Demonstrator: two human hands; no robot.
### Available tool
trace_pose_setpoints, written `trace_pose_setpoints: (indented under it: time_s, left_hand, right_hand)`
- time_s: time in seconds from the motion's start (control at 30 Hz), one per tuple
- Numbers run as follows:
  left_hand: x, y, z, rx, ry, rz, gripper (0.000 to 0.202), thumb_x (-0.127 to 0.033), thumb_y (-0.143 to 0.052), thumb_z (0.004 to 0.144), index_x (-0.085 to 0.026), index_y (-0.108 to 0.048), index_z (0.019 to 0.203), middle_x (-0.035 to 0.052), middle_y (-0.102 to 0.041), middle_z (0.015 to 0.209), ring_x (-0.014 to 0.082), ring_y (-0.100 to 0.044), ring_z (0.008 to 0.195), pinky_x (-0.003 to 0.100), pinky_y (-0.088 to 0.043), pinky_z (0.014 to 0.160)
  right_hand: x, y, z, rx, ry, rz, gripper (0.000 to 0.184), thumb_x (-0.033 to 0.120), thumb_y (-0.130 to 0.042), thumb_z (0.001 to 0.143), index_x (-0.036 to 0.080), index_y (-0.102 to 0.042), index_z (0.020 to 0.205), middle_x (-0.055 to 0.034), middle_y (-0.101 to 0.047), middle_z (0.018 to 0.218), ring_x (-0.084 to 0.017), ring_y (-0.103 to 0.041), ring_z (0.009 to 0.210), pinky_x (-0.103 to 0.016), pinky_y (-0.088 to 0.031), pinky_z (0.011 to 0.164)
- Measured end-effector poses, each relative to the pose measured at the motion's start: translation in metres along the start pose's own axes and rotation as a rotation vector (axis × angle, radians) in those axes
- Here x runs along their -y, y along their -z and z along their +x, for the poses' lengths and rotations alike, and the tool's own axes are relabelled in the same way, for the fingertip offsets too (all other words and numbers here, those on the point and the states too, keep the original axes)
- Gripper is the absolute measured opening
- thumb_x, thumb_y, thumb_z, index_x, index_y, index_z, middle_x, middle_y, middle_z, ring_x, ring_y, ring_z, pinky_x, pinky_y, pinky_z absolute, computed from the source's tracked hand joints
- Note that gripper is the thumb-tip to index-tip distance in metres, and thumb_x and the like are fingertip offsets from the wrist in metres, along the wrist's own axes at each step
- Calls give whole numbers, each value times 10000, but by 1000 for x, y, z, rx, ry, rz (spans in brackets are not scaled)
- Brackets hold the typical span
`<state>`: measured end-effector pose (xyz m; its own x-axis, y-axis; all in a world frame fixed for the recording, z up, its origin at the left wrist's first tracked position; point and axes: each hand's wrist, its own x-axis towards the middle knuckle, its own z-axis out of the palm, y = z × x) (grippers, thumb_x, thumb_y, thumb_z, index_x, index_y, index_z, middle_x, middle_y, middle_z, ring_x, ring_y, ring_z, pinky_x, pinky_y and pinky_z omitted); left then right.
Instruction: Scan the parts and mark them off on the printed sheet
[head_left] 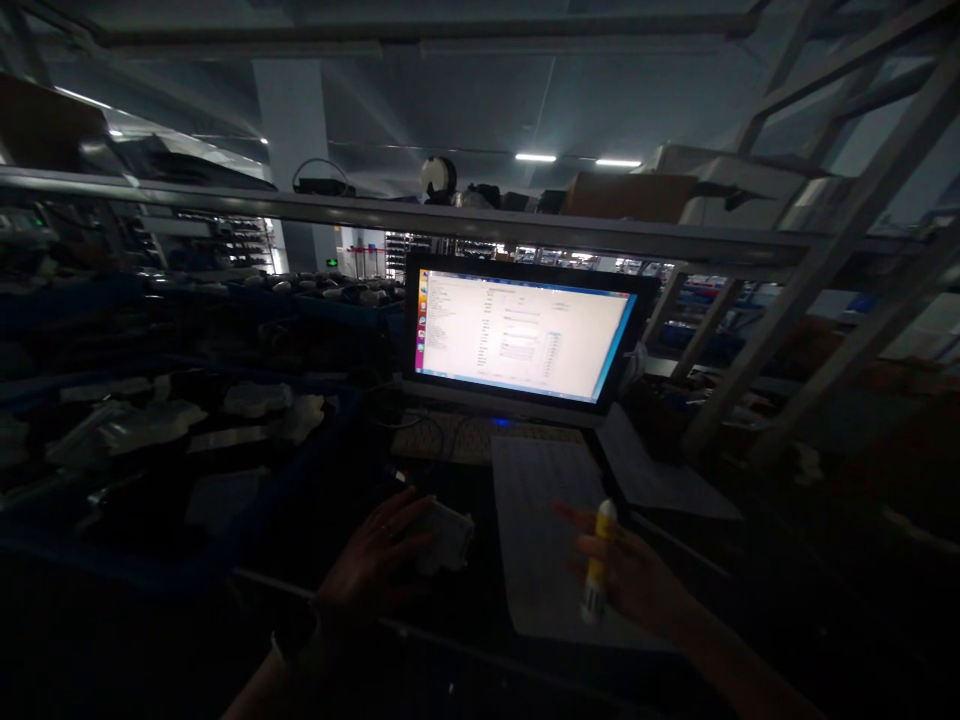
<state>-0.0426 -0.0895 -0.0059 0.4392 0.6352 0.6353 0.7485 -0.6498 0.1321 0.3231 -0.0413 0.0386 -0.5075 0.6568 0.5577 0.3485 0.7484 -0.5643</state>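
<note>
In the head view, the scene was dim, and the left hand (375, 545) reached in from the lower left, palm down, with its fingers partly spread. Its fingertips lay at the left edge of a small pale, angular part (448, 538), which rested on the dark worktop (442, 640) just beside the printed sheet; whether the fingers gripped the part or only touched it, I could not tell. A wristband (295, 635) circled that wrist.

The right hand (637, 580) was curled around a yellow marker (598, 560), with the index finger extended to the left. The marker stood nearly upright in the grip, its pale tip upward, above the right-hand portion of the printed sheet (536, 530); the print was too blurred to read.

Behind the hands stood a lit monitor (517, 330) showing a window with rows of text and fields, and a light keyboard (442, 440) lay below it, its right part next to the sheet's top edge. A second sheet (660, 475) lay to the right, tilted away. On the left was a blue bin (150, 575) holding pale pieces (124, 430). On the shelf (360, 207) above the monitor sat a cardboard box (630, 195) and a round roll (437, 177).
</note>
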Motion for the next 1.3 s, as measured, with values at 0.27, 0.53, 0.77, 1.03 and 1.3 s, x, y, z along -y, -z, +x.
trace_pose_setpoints:
  time_s: [0.27,0.53,0.77,1.03,1.3]
  left_hand:
    - [4,-25,18,-35,-83,40,296,-178,-691,780,-225,-640,1068,120,-425,1463,312,-367,1368,447,-520,967]
    - [17,-75,54,-166,-70,88,265,-216,-635,805,-225,-632,1070,109,-478,1414,315,-432,1324,445,-561,911]
    - [10,-73,55,-214,-41,62,276,-170,-616,798,-205,-603,1071,132,-472,1400,312,-417,1330,466,-557,918]
    - [6,-70,56,-169,5,60,312,-144,-680,728,-200,-618,1028,129,-466,1407,335,-423,1318,465,-562,910]
    - [7,-72,55,-184,-13,53,341,-170,-683,740,-196,-606,1071,146,-470,1397,342,-420,1320,485,-558,912]
  right_hand:
    - [-38,6,-3,-295,-96,-88,217,301,-674,776,269,-546,949,-98,-655,1214,-273,-645,1078,-483,-533,899]
    - [-62,-47,42,-457,-235,10,228,432,-614,785,228,-526,837,-38,-704,845,-210,-690,776,-341,-552,682]
    - [-65,-52,25,-416,-294,-64,304,505,-640,752,228,-513,745,33,-543,563,-130,-518,457,-246,-404,459]
    - [-64,-52,27,-318,-362,-111,422,631,-563,761,221,-503,680,14,-530,527,-133,-499,429,-254,-359,445]
    - [-64,-53,25,-201,-446,-1,334,541,-521,779,228,-469,674,18,-548,552,-134,-514,472,-254,-385,485]
